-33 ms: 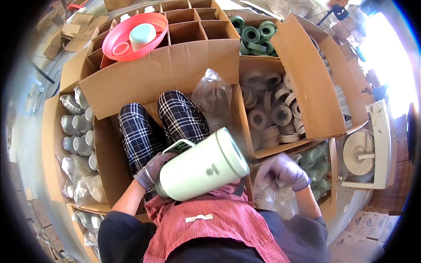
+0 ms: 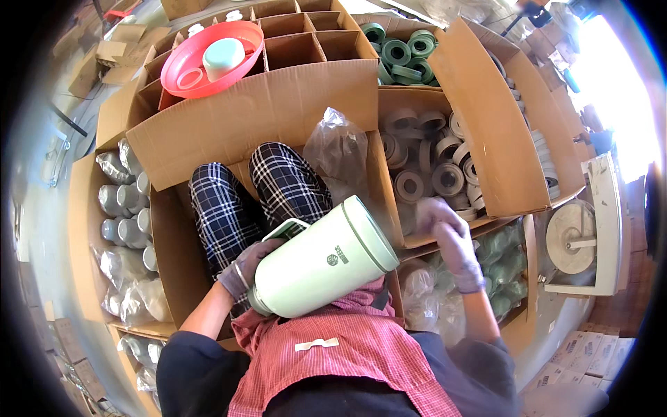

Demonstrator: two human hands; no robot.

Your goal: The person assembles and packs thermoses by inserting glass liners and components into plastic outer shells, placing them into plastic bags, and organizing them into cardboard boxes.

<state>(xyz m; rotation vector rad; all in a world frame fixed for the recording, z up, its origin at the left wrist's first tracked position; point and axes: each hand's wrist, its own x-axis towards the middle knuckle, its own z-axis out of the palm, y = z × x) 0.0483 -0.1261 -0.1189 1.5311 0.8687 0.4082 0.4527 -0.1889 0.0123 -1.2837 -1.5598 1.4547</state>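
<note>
My gloved left hand point(image 2: 254, 260) is closed on the handle side of a pale green tumbler point(image 2: 326, 260), near its narrow base. It lies tilted across my lap, its wide end toward the upper right and a dark printed mark facing up. My gloved right hand point(image 2: 451, 233) is raised at the near edge of a carton of grey ring-shaped lids point(image 2: 447, 179). Motion smears its fingers, so whether they hold anything is unclear. Under the right wrist lie clear plastic bags point(image 2: 424, 295).
A red basin point(image 2: 243, 73) holding a pale green cup point(image 2: 224, 55) rests on a divided carton point(image 2: 295, 52). Green rings point(image 2: 397, 52) fill another box. Bagged grey cups point(image 2: 132, 233) stand at left. A raised cardboard flap point(image 2: 490, 132) juts up beside the lids. A tape-reel machine point(image 2: 571, 236) is far right.
My right hand has moved up and away from my body, from above the plastic bags to the carton of grey lids. The tumbler has turned slightly, showing more of its mark.
</note>
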